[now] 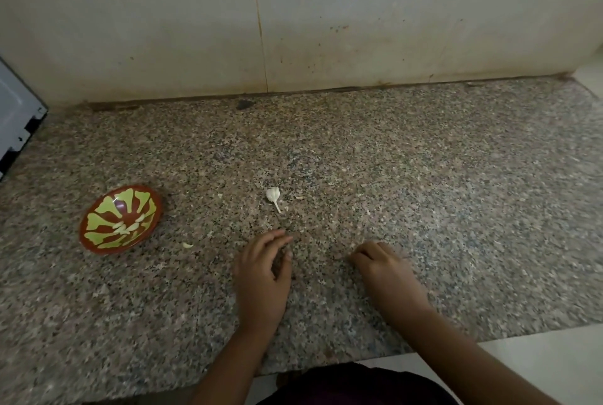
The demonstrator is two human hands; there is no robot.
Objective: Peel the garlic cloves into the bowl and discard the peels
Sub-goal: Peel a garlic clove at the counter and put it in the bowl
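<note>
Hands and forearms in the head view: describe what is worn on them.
The left hand and right hand are bare: no gloves, rings or watch show. The left forearm and right forearm are uncovered, with no sleeve in view. A dark garment shows at the bottom edge.

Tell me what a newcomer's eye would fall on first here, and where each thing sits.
The round red-brown bowl with green petal stripes stands out at the left of the speckled granite countertop, with pale peeled garlic cloves inside. Near the middle lies a small white garlic piece with a stem, alone on the stone. Just nearer, the left hand and right hand are low over the counter, apart.
</note>
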